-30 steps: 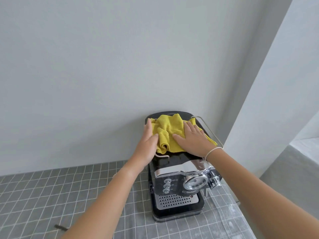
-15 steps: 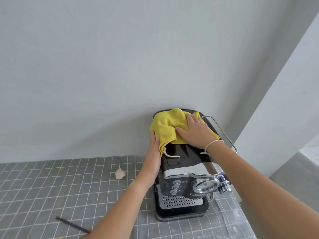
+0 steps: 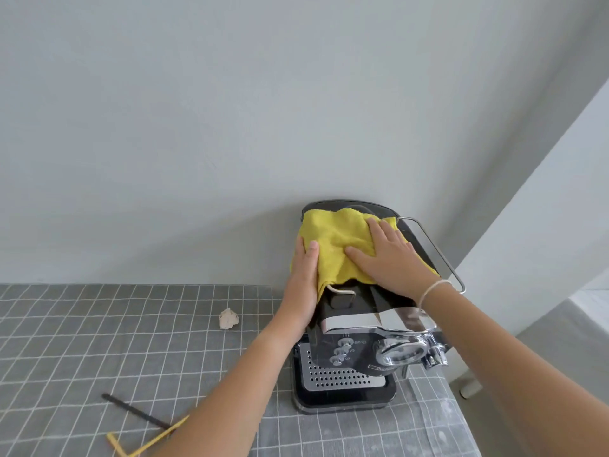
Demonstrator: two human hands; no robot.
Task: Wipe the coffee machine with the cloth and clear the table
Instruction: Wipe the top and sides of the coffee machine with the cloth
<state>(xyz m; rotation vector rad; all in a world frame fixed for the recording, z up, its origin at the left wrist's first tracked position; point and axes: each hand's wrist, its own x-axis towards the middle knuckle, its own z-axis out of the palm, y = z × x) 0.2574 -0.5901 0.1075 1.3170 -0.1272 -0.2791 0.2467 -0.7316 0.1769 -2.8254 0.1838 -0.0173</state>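
A black and chrome coffee machine (image 3: 352, 319) stands at the table's right end, against the wall. A yellow cloth (image 3: 333, 239) is spread over the back of its top and hangs a little over the left edge. My right hand (image 3: 389, 262) lies flat on the cloth with fingers spread, pressing it down. My left hand (image 3: 301, 282) clasps the machine's left side, its thumb resting on the cloth's edge. The cloth and my hands hide the back part of the machine's top.
The table (image 3: 99, 341) has a grey checked cover. On it lie a crumpled paper ball (image 3: 228, 319), a thin black stick (image 3: 135, 411) and yellow sticks (image 3: 145, 440) near the front. A metal rail (image 3: 435, 252) runs along the machine's right side. Just right of the machine the table ends.
My right hand has slid the cloth toward the back of the machine's top. My left hand has dropped from the top to the left side. The view has shifted, showing more table.
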